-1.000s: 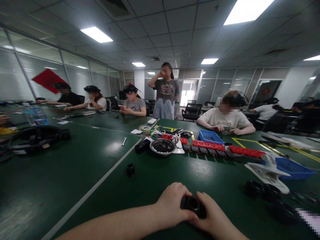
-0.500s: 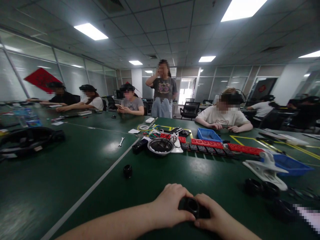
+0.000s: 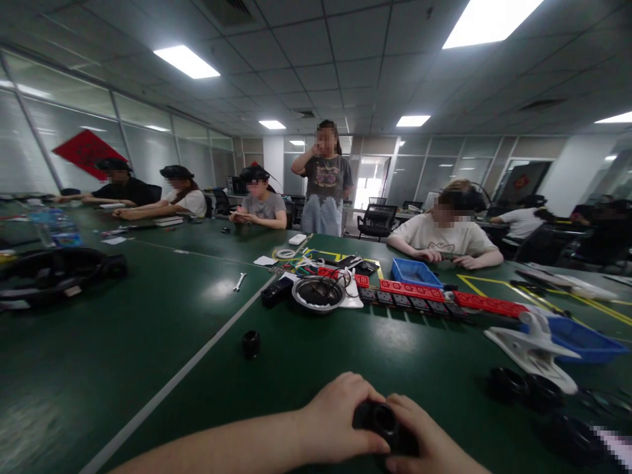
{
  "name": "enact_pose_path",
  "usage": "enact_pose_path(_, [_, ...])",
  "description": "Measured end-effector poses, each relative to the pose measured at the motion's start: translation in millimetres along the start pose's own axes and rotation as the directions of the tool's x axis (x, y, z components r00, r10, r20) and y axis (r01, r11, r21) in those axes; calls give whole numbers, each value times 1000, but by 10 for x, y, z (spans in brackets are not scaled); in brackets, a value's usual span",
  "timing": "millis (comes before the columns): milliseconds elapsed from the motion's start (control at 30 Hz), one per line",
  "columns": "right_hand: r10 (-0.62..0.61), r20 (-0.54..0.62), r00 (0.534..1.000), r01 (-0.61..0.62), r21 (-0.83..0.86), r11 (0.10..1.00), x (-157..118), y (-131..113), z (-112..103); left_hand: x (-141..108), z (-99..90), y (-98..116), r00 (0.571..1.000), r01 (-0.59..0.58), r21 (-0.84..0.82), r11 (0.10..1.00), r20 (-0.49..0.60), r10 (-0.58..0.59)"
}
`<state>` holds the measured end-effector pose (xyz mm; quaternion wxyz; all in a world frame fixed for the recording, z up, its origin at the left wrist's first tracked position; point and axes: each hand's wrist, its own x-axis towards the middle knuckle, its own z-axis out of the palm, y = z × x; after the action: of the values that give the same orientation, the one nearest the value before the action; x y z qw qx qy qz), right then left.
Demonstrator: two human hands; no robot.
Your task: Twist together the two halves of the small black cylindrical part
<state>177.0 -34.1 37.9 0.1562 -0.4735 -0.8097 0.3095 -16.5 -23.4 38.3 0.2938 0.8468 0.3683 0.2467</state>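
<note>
left hand [image 3: 338, 416], right hand [image 3: 425, 440] edged nearer, holding one black part [image 3: 379, 422]

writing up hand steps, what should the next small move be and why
Perhaps a slight twist of the black fitting by the right hand, while the left hand steadies it: both hands grip it from opposite sides, its round opening showing between them.

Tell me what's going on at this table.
The left hand and right hand grip a black part together, near the green table's close edge. A separate black ring stands beyond the left forearm. Farther back are a metal bowl and red strips; a co-worker sits across the table.
</note>
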Motion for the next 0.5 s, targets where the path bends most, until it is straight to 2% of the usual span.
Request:
enact_pose_path(67, [-11,88,996,5,70,998,31,45,-64,7,-8,-35,999,-38,-29,999,27,39])
enact_pose_path(133, [-11,112,994,3,67,998,67,96,-67,3,14,-39,999,-39,-34,999,26,40])
enact_pose_path(200, [7,67,998,-7,0,1000,91,144,-10,-10,60,-12,1000,3,-5,1000,-7,-3])
enact_pose_path(333, [13,-106,994,-30,-163,986,82,182,172,-31,132,85,989,125,126,984,-93,-114])
enact_pose_path(400, [8,-165,986,-44,-219,975,73,172,236,-30,123,114,988,143,160,977,-81,-131])
enact_pose_path(500, [67,-139,988,-104,-279,955,75,131,259,-19,66,96,993,121,140,983,-26,-119])
